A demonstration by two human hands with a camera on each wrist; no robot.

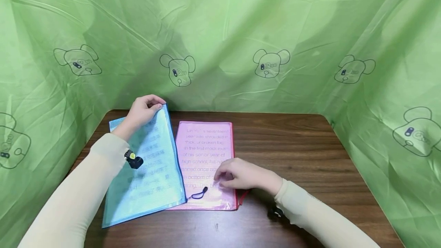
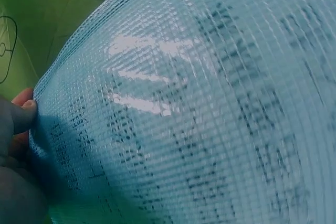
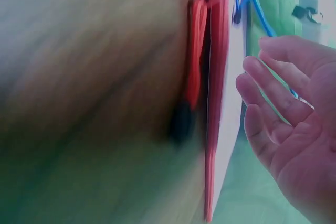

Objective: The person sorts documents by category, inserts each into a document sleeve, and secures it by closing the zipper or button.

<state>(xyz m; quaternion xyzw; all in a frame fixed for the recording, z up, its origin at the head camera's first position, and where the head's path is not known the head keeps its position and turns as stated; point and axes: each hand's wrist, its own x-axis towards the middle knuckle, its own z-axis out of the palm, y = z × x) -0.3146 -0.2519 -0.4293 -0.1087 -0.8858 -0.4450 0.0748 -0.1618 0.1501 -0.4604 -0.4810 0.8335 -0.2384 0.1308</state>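
Observation:
My left hand [image 1: 145, 108] pinches the far right corner of a blue mesh zipper file pouch [image 1: 151, 171]. In the left wrist view, thumb and finger grip the edge of the ribbed blue plastic, and dark print shows through. The blue pouch is tilted and covers the left side of a pink zipper file pouch [image 1: 203, 156], which lies on the table with printed English text showing. Over the pink pouch's right part hovers my right hand [image 1: 237, 173]. Its fingers are loosely bent in the right wrist view, with nothing held between them.
A dark wooden table [image 1: 282, 144] carries both pouches. Green fabric [image 1: 220, 18] with bear outlines rises behind it and at both sides. A dark blue zipper cord [image 1: 199, 193] lies over the pink pouch, and a red zipper cord [image 3: 193, 66] hangs at the pink pouch's edge.

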